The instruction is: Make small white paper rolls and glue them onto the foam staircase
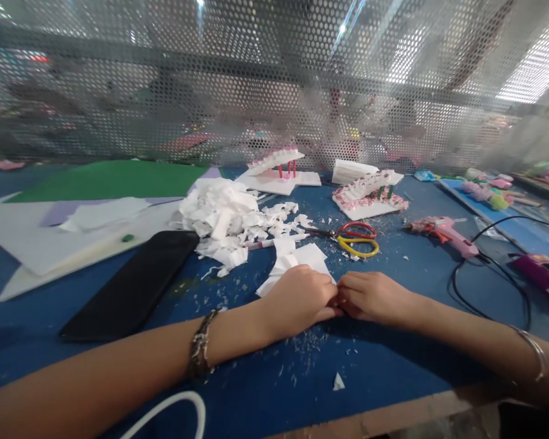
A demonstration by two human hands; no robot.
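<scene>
My left hand (297, 299) and my right hand (373, 296) rest on the blue table top (393, 366), knuckles up, fingertips meeting between them. Both are curled closed in a pinch; what they pinch is hidden under the fingers. Just beyond my left hand lie white foam pieces (297, 259). A pile of white foam scraps (231, 222) sits further back to the left. Scissors with red and yellow handles (354, 238) lie right behind my hands.
A black phone (132, 283) lies at the left, near white, purple and green sheets (105, 180). Two white foam staircase models (368, 192) stand at the back. A pink glue gun (443, 231) and its black cable (489, 268) are at the right. Perforated metal screen behind.
</scene>
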